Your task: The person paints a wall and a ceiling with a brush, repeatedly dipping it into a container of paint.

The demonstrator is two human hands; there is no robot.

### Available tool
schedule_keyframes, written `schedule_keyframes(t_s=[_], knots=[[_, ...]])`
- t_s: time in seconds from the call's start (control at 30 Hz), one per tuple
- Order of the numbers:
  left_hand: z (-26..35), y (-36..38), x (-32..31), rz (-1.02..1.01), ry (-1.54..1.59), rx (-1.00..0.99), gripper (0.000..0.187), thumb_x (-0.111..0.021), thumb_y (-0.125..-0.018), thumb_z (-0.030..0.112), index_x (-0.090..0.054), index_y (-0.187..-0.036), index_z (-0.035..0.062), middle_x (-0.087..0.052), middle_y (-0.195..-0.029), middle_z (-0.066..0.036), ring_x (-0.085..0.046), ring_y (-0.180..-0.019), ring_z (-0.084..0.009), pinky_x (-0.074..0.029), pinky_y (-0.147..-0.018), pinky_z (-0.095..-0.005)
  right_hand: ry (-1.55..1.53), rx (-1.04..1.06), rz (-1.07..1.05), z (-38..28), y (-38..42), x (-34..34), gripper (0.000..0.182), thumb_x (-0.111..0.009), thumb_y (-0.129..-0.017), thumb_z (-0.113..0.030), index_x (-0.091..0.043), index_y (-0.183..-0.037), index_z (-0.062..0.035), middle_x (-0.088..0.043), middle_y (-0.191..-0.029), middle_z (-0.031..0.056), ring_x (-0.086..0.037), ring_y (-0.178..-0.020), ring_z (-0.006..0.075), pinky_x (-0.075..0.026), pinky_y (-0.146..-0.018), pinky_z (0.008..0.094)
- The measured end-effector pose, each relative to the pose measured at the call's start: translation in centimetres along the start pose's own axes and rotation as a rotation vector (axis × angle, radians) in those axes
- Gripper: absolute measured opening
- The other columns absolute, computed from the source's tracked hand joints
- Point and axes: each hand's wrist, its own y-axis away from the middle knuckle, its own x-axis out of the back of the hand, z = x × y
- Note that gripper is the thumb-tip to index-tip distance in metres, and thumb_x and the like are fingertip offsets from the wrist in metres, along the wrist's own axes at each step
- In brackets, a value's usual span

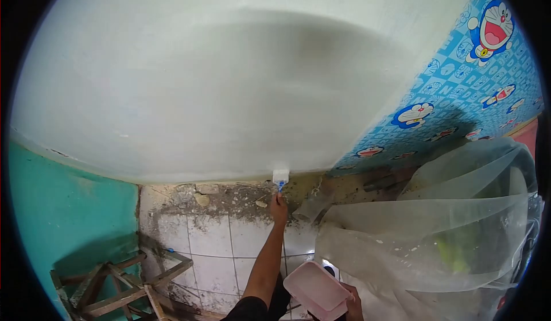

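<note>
My left hand [279, 208] is closed around the handle of a paintbrush [280, 177]. The brush's white head touches the lowest part of the white wall [241, 103], just above the floor line. Low at the right, my right hand [354, 305] grips the side of a pale pink plastic tub [315, 286], held near my body. The tub is tilted, and what lies inside it is hard to make out.
Translucent plastic sheeting [402, 229] covers bulky things at the right. A wooden frame [115, 292] stands lower left by the green wall [74, 206]. Crumbled debris [241, 197] lies along the wall base on white floor tiles [252, 240]. Blue cartoon wallpaper [442, 86] adjoins at right.
</note>
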Motion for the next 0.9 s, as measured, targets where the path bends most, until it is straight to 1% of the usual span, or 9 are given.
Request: schedule_keyframes(t_s=[0.1,0.17,0.2,0.27,0.37,0.47,0.67,0.8,0.9], knots=[[-7.7,-1.4,-2.7,0.028,-0.136,0.108,0.036,-0.053,-0.099,0.031,-0.063,-0.089,-0.0022,-0.063,-0.078,-0.019,-0.062,-0.072,-0.0362,-0.045,-0.064,-0.0456,-0.003,0.025,-0.007,1.1,-1.0,0.7,0.089,-0.058,-0.087,-0.071,-0.048,-0.14,0.0004,-0.05,-0.141,0.0192,-0.046,-0.132,0.033,-0.035,-0.11,0.0485],[-9.4,-2.5,-3.1,0.004,-0.178,0.247,0.037,-0.054,-0.097,0.03,-0.065,-0.089,-0.0038,-0.065,-0.079,-0.022,-0.063,-0.075,-0.0428,-0.045,-0.065,-0.0489,-0.065,0.018,-0.034,0.3,-1.5,0.3,0.089,-0.058,-0.087,-0.07,-0.049,-0.139,0.0007,-0.05,-0.141,0.0186,-0.046,-0.132,0.0322,-0.035,-0.11,0.0485],[-8.0,-2.7,-2.6,0.009,-0.129,0.216,0.037,-0.054,-0.097,0.03,-0.065,-0.089,-0.0048,-0.064,-0.075,-0.021,-0.062,-0.071,-0.0404,-0.045,-0.064,-0.048,-0.101,0.011,-0.052,-0.2,-1.6,-0.1,0.088,-0.058,-0.087,-0.07,-0.05,-0.139,0.0009,-0.051,-0.141,0.0183,-0.046,-0.132,0.0319,-0.035,-0.11,0.0485],[-3.6,-4.2,-1.6,0.027,-0.028,0.143,0.039,-0.055,-0.096,0.031,-0.064,-0.089,-0.0068,-0.06,-0.066,-0.019,-0.06,-0.063,-0.0357,-0.045,-0.062,-0.0461,-0.176,0.01,-0.095,-1.1,-2.0,-1.0,0.088,-0.057,-0.088,-0.07,-0.051,-0.138,0.0012,-0.051,-0.141,0.0177,-0.046,-0.132,0.0311,-0.036,-0.11,0.0484],[7.8,-2.0,3.5,0.01,0.111,0.112,0.04,-0.055,-0.099,0.029,-0.06,-0.074,-0.0023,-0.054,-0.06,-0.003,-0.048,-0.055,-0.0133,-0.038,-0.054,-0.0348,-0.101,0.043,-0.105,-1.7,-2.0,-1.0,0.082,-0.057,-0.09,-0.067,-0.054,-0.136,-0.0002,-0.05,-0.143,0.0165,-0.046,-0.133,0.0291,-0.038,-0.109,0.0469],[15.0,0.5,6.9,0.07,0.31,0.132,0.034,-0.055,-0.101,0.026,-0.066,-0.086,-0.0026,-0.048,-0.059,0.0,-0.043,-0.056,-0.0081,-0.035,-0.053,-0.0295,0.029,0.134,-0.032,-7.7,0.7,-2.6,0.08,-0.049,-0.096,-0.065,-0.046,-0.137,0.0041,-0.057,-0.13,0.0177,-0.054,-0.122,0.0237,-0.04,-0.106,0.0391],[31.4,4.6,17.6,0.029,0.442,-0.123,0.032,-0.051,-0.106,0.027,-0.066,-0.094,0.0012,-0.048,-0.064,0.004,-0.04,-0.057,-0.0027,-0.033,-0.052,-0.0219,0.061,0.165,-0.017,-10.8,3.9,-2.9,0.075,-0.046,-0.098,-0.061,-0.046,-0.137,0.0032,-0.056,-0.131,0.0153,-0.052,-0.124,0.0234,-0.037,-0.108,0.0382],[42.0,7.5,27.2,-0.159,0.379,-0.119,0.031,-0.051,-0.105,0.026,-0.066,-0.096,0.0003,-0.049,-0.067,0.004,-0.042,-0.059,-0.0044,-0.035,-0.054,-0.0228,0.036,0.157,-0.013,-18.9,8.0,-4.4,0.059,-0.047,-0.102,-0.047,-0.049,-0.136,0.0011,-0.056,-0.132,0.0149,-0.05,-0.126,0.0247,-0.034,-0.11,0.0388],[46.7,10.8,34.2,-0.358,0.199,-0.103,0.028,-0.054,-0.104,0.023,-0.067,-0.099,-0.0006,-0.054,-0.069,0.002,-0.047,-0.061,-0.0066,-0.038,-0.056,-0.0246,0.011,0.2,-0.051,-22.1,10.0,-5.1,0.057,-0.048,-0.102,-0.046,-0.05,-0.136,-0.0004,-0.056,-0.131,0.0138,-0.05,-0.127,0.0243,-0.035,-0.11,0.038]])
